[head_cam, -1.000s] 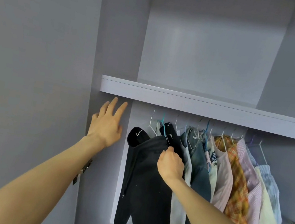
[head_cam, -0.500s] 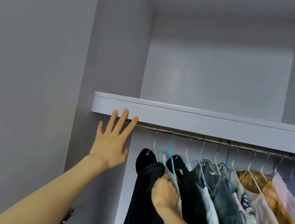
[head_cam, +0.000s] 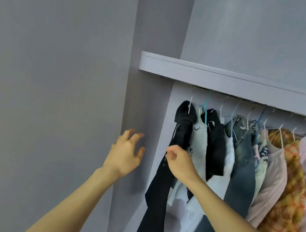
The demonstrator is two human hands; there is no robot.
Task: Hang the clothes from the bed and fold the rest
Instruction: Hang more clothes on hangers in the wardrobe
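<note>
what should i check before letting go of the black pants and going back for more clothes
1. Hanger hook over the rail: cannot tell, the shelf edge hides where it meets the rail.
2. Black pants draped over their hanger: ok, they hang down at the far left of the row.
3. Right hand free of the fabric: not ok, its fingers pinch the pants.
4. Left hand free: ok, open and holding nothing, beside the wardrobe side panel.
5. Room beside the neighbours: ok, the pants hang next to the pale top without bunching it.
</note>
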